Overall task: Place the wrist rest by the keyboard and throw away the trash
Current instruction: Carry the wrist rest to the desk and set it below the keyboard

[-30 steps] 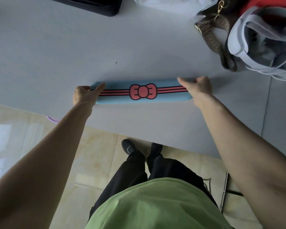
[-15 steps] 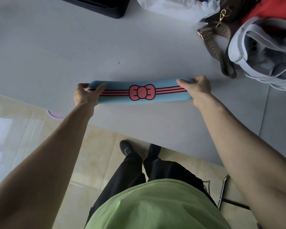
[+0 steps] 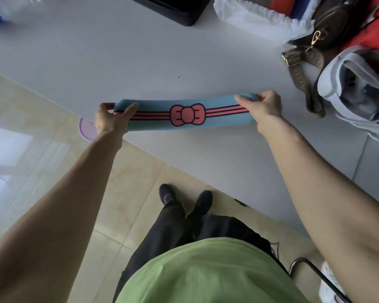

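Rest, clasped at its ends by left hand and right hand, has drifted toward the worktop's near-left edge, keyboard unseen.

Long blue wrist rest — pink bow, striped, gripped at both ends

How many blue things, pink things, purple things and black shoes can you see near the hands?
Blue: 1, the wrist rest, held at its ends by the left hand and the right hand.
Pink: 1, the bow printed on it.
Purple: 1, a round lid-like thing partly hidden by the table edge.
Black shoes: 2.
Total: 5
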